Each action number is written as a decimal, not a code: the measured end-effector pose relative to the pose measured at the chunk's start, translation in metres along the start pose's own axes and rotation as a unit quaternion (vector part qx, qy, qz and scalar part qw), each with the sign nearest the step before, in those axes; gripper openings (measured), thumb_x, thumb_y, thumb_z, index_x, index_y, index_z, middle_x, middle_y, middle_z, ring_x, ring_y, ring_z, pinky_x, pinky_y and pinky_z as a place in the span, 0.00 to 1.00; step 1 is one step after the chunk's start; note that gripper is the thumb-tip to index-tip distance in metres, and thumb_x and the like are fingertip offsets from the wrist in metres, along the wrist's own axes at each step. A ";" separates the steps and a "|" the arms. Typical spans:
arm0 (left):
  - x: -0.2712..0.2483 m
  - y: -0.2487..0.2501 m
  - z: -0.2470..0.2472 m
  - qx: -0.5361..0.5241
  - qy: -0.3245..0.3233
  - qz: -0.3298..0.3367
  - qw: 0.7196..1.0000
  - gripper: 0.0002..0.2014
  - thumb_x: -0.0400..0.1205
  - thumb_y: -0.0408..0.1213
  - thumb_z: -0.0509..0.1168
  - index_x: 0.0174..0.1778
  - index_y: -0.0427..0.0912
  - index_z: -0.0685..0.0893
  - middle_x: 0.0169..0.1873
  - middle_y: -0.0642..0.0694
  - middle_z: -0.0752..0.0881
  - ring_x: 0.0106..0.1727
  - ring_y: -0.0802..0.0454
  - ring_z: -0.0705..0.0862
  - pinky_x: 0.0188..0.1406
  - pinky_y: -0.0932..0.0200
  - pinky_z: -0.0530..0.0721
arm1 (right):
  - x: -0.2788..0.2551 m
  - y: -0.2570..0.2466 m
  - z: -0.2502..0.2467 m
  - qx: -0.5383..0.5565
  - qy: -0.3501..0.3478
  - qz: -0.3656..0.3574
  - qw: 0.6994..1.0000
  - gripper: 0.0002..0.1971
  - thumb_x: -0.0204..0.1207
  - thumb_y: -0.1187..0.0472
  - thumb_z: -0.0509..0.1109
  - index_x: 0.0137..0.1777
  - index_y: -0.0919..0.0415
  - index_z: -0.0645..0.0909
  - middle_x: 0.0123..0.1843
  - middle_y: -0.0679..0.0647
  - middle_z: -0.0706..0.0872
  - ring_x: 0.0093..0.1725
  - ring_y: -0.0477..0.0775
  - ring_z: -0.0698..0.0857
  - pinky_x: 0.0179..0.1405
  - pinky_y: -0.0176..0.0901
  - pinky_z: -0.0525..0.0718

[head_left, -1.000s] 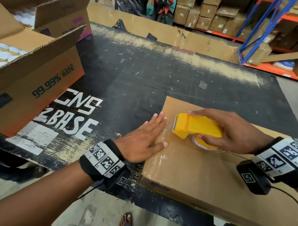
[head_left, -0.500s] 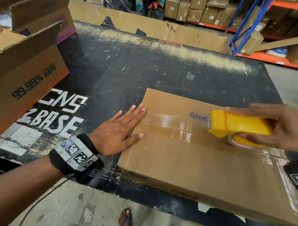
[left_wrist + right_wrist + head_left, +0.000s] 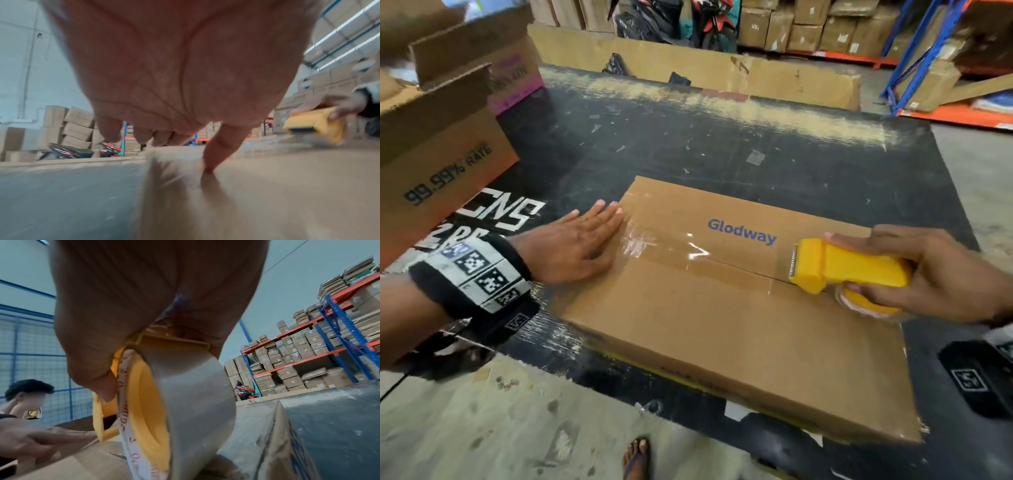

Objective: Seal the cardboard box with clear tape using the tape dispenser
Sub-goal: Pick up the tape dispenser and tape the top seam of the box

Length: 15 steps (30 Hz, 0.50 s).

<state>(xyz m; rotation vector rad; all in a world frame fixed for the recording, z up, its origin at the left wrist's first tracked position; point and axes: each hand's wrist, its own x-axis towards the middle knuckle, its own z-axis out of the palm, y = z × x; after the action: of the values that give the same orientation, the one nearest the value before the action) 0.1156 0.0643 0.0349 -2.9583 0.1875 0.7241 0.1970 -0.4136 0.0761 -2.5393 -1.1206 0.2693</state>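
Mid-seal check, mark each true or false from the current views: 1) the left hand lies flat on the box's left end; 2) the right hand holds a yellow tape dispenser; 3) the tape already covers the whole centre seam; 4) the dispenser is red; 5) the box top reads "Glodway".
1) True. The left hand lies flat, fingers straight, on the left end of the cardboard box.
2) True. The right hand grips the tape dispenser.
3) False. The clear tape runs from the left end to the dispenser; whether the seam beyond it is taped is hidden by the hand.
4) False. It is yellow.
5) True. "Glodway" is printed in blue just beyond the seam.
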 end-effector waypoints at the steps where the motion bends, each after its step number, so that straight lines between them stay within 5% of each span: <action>1: -0.001 0.017 -0.008 0.000 -0.001 -0.001 1.000 0.45 0.85 0.63 0.46 0.89 0.46 0.30 0.90 0.47 0.31 0.90 0.50 0.30 0.90 0.48 0.38 | 0.000 0.003 0.002 0.004 0.007 -0.008 1.000 0.37 0.68 0.41 0.78 0.79 0.29 0.72 0.45 0.40 0.80 0.42 0.46 0.82 0.37 0.32 0.75; 3: -0.001 0.060 -0.021 -0.011 0.016 0.017 1.000 0.43 0.88 0.57 0.50 0.90 0.43 0.32 0.91 0.44 0.33 0.91 0.50 0.33 0.90 0.51 0.39 | 0.000 0.006 0.004 0.016 0.014 -0.019 1.000 0.35 0.69 0.37 0.75 0.79 0.28 0.72 0.45 0.40 0.80 0.43 0.46 0.82 0.38 0.31 0.75; 6: 0.005 0.127 -0.030 -0.017 0.023 0.063 0.998 0.46 0.85 0.60 0.47 0.89 0.40 0.32 0.91 0.42 0.33 0.92 0.48 0.34 0.92 0.47 0.41 | 0.002 0.011 0.005 0.034 0.022 -0.026 0.999 0.34 0.68 0.35 0.72 0.77 0.26 0.73 0.44 0.41 0.81 0.43 0.46 0.83 0.41 0.30 0.76; 9: 0.019 0.178 -0.030 -0.015 0.037 0.090 0.995 0.46 0.87 0.58 0.51 0.89 0.39 0.30 0.90 0.40 0.32 0.91 0.46 0.32 0.91 0.44 0.39 | 0.005 0.015 0.006 0.022 0.026 -0.034 0.999 0.34 0.67 0.32 0.70 0.77 0.25 0.73 0.44 0.44 0.82 0.42 0.46 0.84 0.42 0.40 0.80; 15: 0.037 0.218 -0.017 -0.038 -0.015 0.088 0.995 0.46 0.87 0.64 0.45 0.88 0.39 0.28 0.89 0.38 0.29 0.90 0.45 0.29 0.91 0.44 0.39 | 0.011 0.016 0.008 -0.023 0.014 -0.054 0.998 0.35 0.67 0.31 0.67 0.78 0.27 0.72 0.43 0.42 0.81 0.43 0.44 0.82 0.47 0.46 0.83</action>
<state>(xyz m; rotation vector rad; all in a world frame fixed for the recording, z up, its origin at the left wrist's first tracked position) 0.1258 -0.1566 0.0200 -3.0272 0.4328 0.8139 0.2128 -0.4136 0.0616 -2.5029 -1.2619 0.1827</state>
